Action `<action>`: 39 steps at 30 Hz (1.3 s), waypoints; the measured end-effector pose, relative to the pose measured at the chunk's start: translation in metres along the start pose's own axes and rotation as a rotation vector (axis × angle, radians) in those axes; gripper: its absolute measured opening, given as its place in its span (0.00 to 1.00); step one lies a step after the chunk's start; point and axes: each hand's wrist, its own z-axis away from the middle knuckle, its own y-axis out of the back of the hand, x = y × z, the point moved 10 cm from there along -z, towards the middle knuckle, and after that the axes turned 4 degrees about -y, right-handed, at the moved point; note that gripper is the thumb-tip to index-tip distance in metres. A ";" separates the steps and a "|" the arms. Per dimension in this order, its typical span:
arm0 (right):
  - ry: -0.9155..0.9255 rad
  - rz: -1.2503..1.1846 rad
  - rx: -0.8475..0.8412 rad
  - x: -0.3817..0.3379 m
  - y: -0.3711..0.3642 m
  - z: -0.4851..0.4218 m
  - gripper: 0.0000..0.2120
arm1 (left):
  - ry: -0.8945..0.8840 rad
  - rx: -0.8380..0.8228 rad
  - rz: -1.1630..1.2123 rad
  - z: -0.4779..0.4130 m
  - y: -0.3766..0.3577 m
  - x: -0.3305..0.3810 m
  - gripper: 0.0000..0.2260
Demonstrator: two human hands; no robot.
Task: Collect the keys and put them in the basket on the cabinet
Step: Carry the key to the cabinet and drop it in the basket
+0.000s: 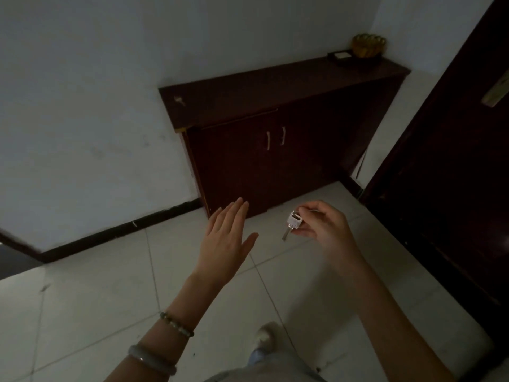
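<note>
My right hand (pixel 322 226) pinches a silver key with a white head (pixel 292 223) above the tiled floor, the blade hanging down. My left hand (pixel 227 238) is stretched out flat beside it, fingers together and holding nothing. A second small key (pixel 179 100) lies on the left end of the dark wooden cabinet's top (pixel 261 92). A yellow woven basket (pixel 368 46) stands at the far right end of that top, in the corner by the wall.
A flat dark tray with a white card (pixel 341 55) sits next to the basket. The cabinet has two doors with pale handles (pixel 275 137). A dark door (pixel 454 161) stands at the right. My shoe (pixel 265 337) shows on the floor below.
</note>
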 end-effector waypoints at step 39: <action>0.001 0.046 0.482 -0.110 0.322 -0.481 0.11 | -0.453 -0.080 0.177 -0.610 -0.250 0.099 0.26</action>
